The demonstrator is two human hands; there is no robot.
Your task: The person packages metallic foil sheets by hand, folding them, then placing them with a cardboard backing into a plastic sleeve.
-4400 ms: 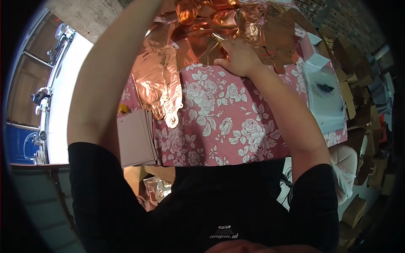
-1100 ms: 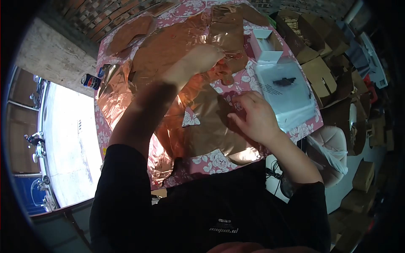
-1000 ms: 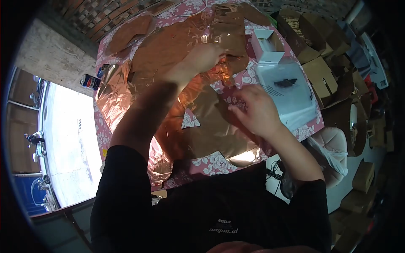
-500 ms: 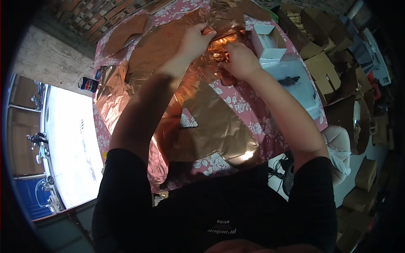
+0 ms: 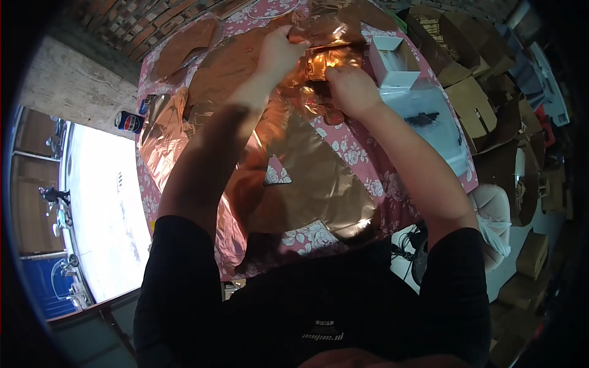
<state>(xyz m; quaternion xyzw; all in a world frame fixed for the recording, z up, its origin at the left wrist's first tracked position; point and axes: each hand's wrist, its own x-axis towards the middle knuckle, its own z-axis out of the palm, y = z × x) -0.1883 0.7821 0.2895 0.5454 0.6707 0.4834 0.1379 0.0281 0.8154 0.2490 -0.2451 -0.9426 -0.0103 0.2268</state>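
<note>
Copper-coloured foil [image 5: 310, 165] in large, creased sheets covers much of a pink flowered tablecloth [image 5: 345, 147]. At the far part of the table, my left hand [image 5: 281, 56] is closed at a shiny folded strip of foil, its fingertips partly hidden. My right hand [image 5: 354, 91] pinches the near edge of the same strip [image 5: 334, 59], thumb and forefinger together. The strip lies between both hands and catches bright orange light. Crumpled foil [image 5: 318, 104] hangs just below my right hand.
A white open box [image 5: 396, 76] and a clear plastic sheet with a dark item [image 5: 422, 118] lie on the right. A blue can [image 5: 129, 121] stands at the left edge. Cardboard boxes [image 5: 472, 113] are piled beyond the table's right side, near a pale stool [image 5: 491, 211].
The foil strip between my hands has spread out wider and flatter. My right hand has shifted slightly right, and my left hand slightly left and away from me.
</note>
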